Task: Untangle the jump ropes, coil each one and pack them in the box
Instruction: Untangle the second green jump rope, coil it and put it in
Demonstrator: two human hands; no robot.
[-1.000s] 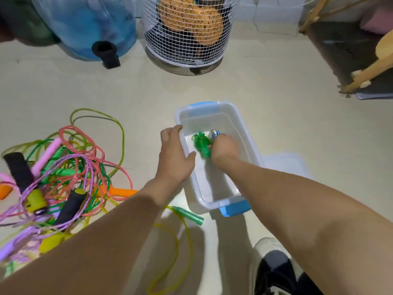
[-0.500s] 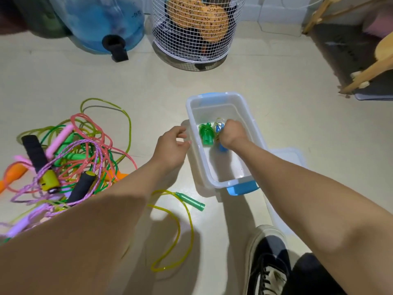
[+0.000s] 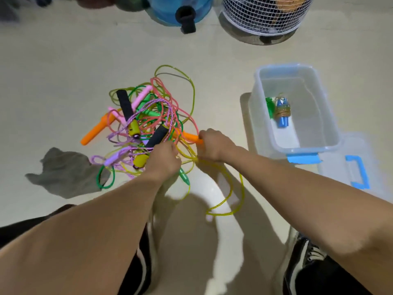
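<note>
A tangle of jump ropes (image 3: 146, 122) lies on the floor, with black, orange, pink, purple and green handles and red, yellow, green and purple cords. My left hand (image 3: 164, 159) is curled into the pile's near edge, gripping cords beside a yellow-ended handle. My right hand (image 3: 212, 145) grips the yellow cord (image 3: 225, 201) next to an orange handle (image 3: 190, 136). The clear plastic box (image 3: 319, 107) stands to the right; a coiled rope with blue and green handles (image 3: 280, 110) lies in it.
The box's clear lid with blue handle (image 3: 357, 171) lies on the floor by the box. A grey cloth (image 3: 63, 173) sits left of the pile. A blue water jug (image 3: 180, 9) and white wire basket (image 3: 263, 15) stand at the back. My shoes are below.
Both hands left the box and moved left to the tangled pile. The coiled rope stays in the box. The view swung left.
</note>
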